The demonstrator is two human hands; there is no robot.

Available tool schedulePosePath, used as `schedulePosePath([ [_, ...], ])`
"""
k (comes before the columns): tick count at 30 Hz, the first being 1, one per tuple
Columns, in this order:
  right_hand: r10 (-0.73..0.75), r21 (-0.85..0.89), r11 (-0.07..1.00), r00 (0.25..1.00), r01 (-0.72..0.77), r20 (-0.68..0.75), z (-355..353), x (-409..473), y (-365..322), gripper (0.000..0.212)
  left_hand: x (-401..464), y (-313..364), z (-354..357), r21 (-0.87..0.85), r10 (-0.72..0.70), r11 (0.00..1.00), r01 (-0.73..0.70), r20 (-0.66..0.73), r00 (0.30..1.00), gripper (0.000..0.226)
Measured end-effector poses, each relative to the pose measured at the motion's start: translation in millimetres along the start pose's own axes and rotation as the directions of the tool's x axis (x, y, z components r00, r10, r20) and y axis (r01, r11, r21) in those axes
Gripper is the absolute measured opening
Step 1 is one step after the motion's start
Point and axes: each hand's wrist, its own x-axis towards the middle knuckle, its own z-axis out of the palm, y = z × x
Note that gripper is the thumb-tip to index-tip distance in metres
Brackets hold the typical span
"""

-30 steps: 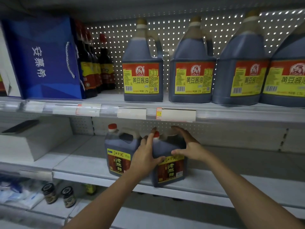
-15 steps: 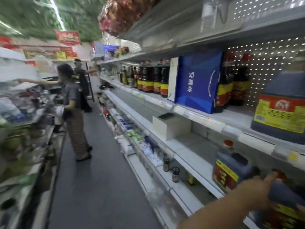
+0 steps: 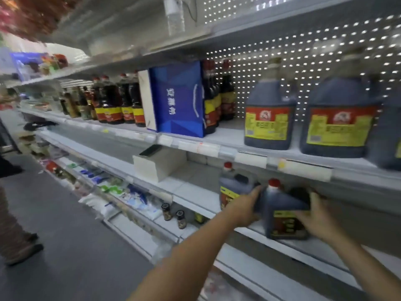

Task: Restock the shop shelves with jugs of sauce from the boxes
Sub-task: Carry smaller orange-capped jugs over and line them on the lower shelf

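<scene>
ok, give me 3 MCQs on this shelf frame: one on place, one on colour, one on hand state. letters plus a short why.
1. Where does the blue gift bag stand?
A. On the shelf above the held jug
B. On the floor
C. On the lowest shelf

2. What colour is the cap of the jug between the hands?
A. Green
B. Red
C. White

3. What are the hands doing?
A. Both hang idle
B. Only the right hand touches the jug
C. Both are on the jug, one at each side

Answers:
1 A: the bag sits on the upper shelf, left of the large yellow-label jugs.
2 B: its cap shows red, like that of the second jug beside it.
3 C: the left hand is on its left side, the right hand on its right front.
</scene>
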Motion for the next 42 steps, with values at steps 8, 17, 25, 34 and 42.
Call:
schedulePosePath([
  [8, 0.037, 0.005, 0.999, 0.998, -0.037, -0.058, -36, -83, -46, 0.065, 23, 2, 2, 0.008, 0.213, 0.977, -0.214, 0.054, 0.976, 0.086],
  [17, 0.2, 0.018, 0.98, 0.964, -0.2, -0.177, -95, -216, -20, 0.055, -6, 87, 66, -0.139, 0.44, 0.897, -0.42, 0.17, 0.882, 0.082],
  [25, 0.279, 0.076, 0.96, 0.902, -0.269, -0.33, -189, -356, 59, 0.05, -79, 254, 174, -0.243, 0.64, 0.768, -0.593, 0.24, 0.73, 0.077],
  [34, 0.512, 0.229, 0.854, 0.678, -0.467, -0.528, -300, -582, 172, 0.046, -192, 450, 314, -0.382, 0.775, 0.627, -0.679, 0.389, 0.497, 0.065],
  [42, 0.717, 0.433, 0.663, 0.352, -0.611, -0.601, -307, -755, 242, 0.041, -269, 545, 418, -0.47, 0.825, 0.473, -0.745, 0.533, 0.188, 0.059],
])
